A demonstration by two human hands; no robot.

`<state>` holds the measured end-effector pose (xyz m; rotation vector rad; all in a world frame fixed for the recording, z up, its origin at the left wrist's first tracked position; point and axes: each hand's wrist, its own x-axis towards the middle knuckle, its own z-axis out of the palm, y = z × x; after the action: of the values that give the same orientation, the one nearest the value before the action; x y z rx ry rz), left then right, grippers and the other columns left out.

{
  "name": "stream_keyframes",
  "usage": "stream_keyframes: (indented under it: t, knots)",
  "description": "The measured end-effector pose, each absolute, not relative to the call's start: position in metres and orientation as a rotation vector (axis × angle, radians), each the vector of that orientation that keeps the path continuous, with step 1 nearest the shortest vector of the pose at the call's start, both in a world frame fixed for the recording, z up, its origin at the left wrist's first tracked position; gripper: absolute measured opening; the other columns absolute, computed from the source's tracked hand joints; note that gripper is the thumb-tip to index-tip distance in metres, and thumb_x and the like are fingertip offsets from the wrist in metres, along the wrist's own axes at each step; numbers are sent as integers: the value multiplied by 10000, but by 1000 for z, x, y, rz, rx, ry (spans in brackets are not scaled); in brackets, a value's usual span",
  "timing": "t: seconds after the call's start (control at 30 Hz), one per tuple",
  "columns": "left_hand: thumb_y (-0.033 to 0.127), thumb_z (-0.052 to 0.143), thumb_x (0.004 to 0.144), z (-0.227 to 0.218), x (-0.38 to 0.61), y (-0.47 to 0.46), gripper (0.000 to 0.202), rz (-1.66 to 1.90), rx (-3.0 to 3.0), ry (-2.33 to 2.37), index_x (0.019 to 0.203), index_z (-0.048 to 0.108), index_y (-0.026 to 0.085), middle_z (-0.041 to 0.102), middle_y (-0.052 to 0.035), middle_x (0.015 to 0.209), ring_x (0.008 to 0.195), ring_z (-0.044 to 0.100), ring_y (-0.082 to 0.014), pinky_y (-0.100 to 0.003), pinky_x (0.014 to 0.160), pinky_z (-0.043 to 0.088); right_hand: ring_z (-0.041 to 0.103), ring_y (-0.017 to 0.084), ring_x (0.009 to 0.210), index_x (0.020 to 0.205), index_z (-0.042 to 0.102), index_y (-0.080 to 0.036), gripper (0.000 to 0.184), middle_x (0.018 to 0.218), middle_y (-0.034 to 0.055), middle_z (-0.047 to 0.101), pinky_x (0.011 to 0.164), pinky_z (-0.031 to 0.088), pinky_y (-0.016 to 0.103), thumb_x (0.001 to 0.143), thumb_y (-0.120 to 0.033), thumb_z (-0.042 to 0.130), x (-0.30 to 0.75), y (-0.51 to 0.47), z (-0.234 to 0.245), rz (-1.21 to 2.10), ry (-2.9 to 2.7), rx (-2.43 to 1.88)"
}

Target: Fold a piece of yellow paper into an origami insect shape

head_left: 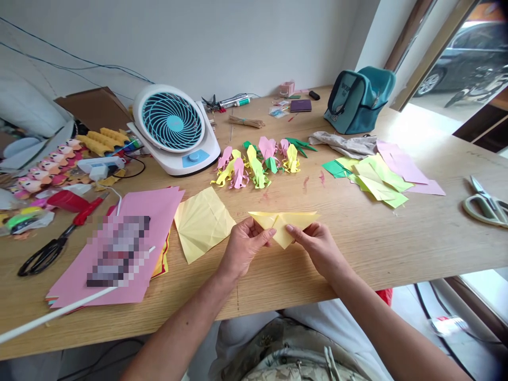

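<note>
Between my two hands is a folded sheet of yellow paper (283, 236), wide along its top edge and coming to a point at the bottom. My left hand (248, 243) pinches its left side, thumb on the front and fingers behind. On the right side my right hand (315, 246) grips it the same way. Just left of my left hand lies an unfolded yellow sheet (203, 225) with many crease lines. Beyond my hands stands a group of folded paper figures (256, 164) in pink, yellow and green.
A white fan (174, 127) stands at the back left. Pink paper sheets (159, 211) lie left, beside black-handled scissors (43, 256). Loose coloured paper (377, 177), a grey cloth (343, 144) and a teal bag (359, 100) are to the right. Pale-handled scissors (486, 206) lie at far right.
</note>
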<state>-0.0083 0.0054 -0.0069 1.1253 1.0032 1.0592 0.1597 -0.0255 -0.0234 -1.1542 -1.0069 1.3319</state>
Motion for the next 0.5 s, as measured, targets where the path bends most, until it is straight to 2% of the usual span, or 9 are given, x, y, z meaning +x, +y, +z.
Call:
stream_keyframes:
  t: [0.23,0.37,0.5]
  knots:
    - [342,858,630,-4,-10,8,317,1123,1105,1029,673,618,139,585,46,607,523,540,-63,-183,526,458,525,158,593,592,673,-152,466,610,42,632,553,375,272,653,-599,789,161,-27,-23,1298,-1059,-1246]
    - [348,893,566,-1,-13,11,361,1147,1006,1026,677,620,142,612,45,654,536,525,-46,-170,533,460,537,180,616,570,663,-163,488,612,53,633,570,398,287,625,-632,785,161,-27,-24,1253,-1060,-1276]
    - [344,904,558,0,-16,13,378,1106,952,1001,672,604,145,609,51,628,544,537,-43,-164,566,472,548,181,632,580,682,-166,451,634,52,650,584,410,286,631,-598,802,162,-26,-27,1268,-1057,-1257]
